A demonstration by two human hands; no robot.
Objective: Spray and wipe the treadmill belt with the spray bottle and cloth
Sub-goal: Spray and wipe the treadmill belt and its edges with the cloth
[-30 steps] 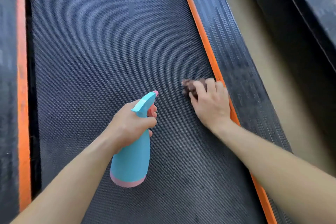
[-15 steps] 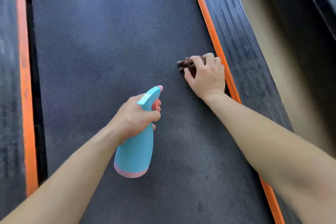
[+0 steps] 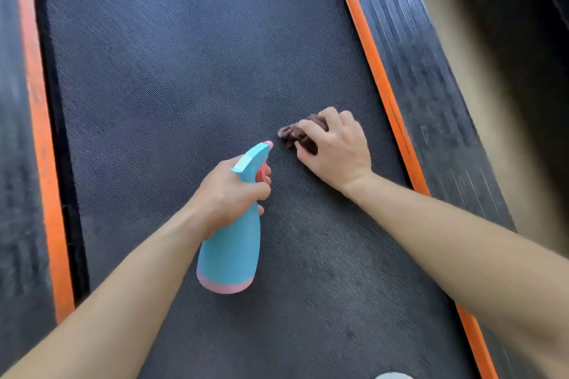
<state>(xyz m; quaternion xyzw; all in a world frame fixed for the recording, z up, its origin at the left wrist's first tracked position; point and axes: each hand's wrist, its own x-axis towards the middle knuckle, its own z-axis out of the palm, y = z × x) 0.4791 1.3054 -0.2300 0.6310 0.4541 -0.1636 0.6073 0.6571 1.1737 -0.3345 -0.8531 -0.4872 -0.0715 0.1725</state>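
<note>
The person leans over the treadmill belt (image 3: 184, 71) with both arms out. The left hand (image 3: 229, 194) is wrapped round the neck of a blue spray bottle (image 3: 229, 252) with a pink base, with fingers curled at the pink trigger. The nozzle points up the belt, toward the far end. Just beyond the nozzle and slightly right of it, the right hand (image 3: 334, 149) presses a small, bunched dark cloth (image 3: 292, 134) onto the belt, fingers curled over it. That spot is right of the belt's middle, near the orange strip (image 3: 369, 71) along the right edge but not on it.

The risk I see is how close the two hands are. A squeeze now would probably wet the cloth and knuckles more than the belt ahead. The cloth is wadded so tight that each pass covers little, so patches could be missed, mostly toward the left edge. A sweep too far right would run over the strip onto the ribbed side rail (image 3: 425, 86).
</note>
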